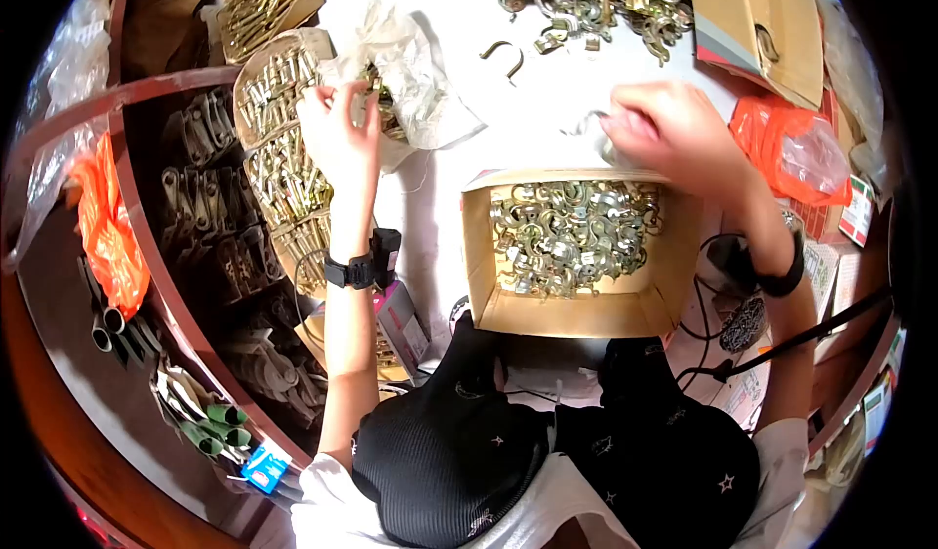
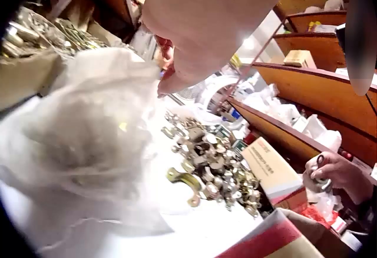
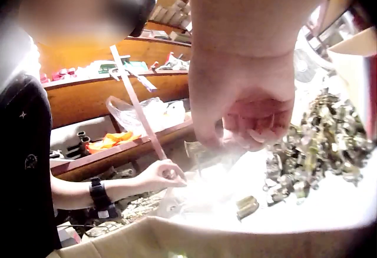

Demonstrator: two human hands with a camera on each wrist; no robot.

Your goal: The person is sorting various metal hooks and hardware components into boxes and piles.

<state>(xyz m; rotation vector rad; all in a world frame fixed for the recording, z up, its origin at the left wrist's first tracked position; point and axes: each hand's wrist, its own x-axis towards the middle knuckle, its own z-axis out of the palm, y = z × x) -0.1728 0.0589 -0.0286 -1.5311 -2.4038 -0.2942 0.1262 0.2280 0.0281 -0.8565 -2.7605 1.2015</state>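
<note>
My left hand (image 1: 342, 134) reaches over the crumpled clear plastic bag (image 1: 415, 80), its fingertips right at the small metal pieces in the bag's mouth. In the right wrist view, the left hand's fingers are bent toward the thumb, and I cannot tell whether they pinch a piece. My right hand (image 1: 679, 134), blurred in the head view, is raised above the far right corner of an open cardboard box (image 1: 576, 319). Its curled fingers hold a curved metal pipe clamp (image 2: 321, 175). Many similar clamps (image 1: 576, 232) lie inside the box.
A heap of clamps (image 1: 625, 2) spreads at the far side of the white table, with one loose clamp (image 1: 503, 58) nearer. Cardboard trays of bolts (image 1: 283, 90) line the left. An orange bag (image 1: 791, 148) and tilted carton (image 1: 757, 21) stand right.
</note>
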